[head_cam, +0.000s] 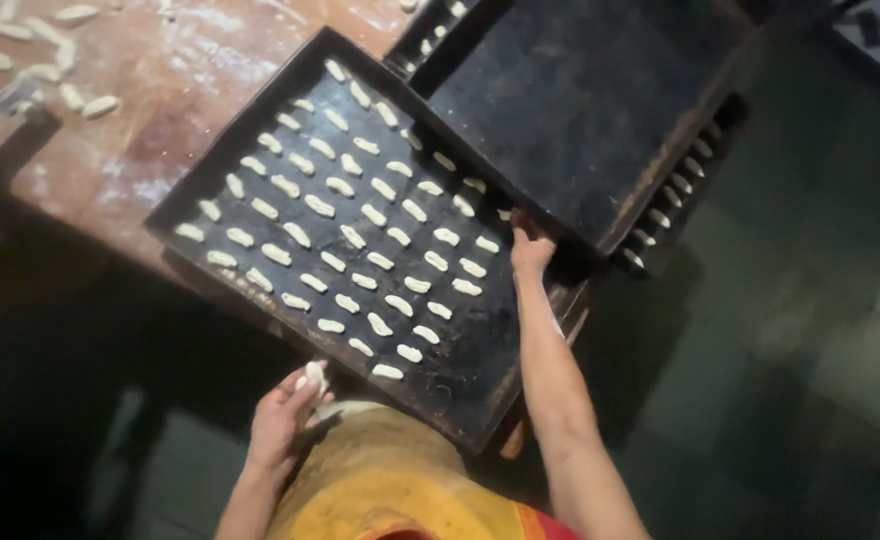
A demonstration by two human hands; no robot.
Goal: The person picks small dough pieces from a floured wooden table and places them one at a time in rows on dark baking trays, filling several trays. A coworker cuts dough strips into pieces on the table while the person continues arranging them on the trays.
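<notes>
A large black baking tray (210,165) lies tilted across the edge of a floured wooden table, filled with several rows of small pale dough pieces (352,237). My right hand (530,248) reaches to the tray's far right side and grips the edge where a second, bare black tray (580,100) overlaps it. My left hand (285,410) is at the near edge of the full tray, fingers closed around a small dough piece (314,380). My yellow-orange garment (390,490) shows below.
The wooden table (150,110) holds flour and loose dough pieces (45,50) at the top left. Under the bare tray another tray of dough pieces (675,190) peeks out at the right. Dark floor lies right and below.
</notes>
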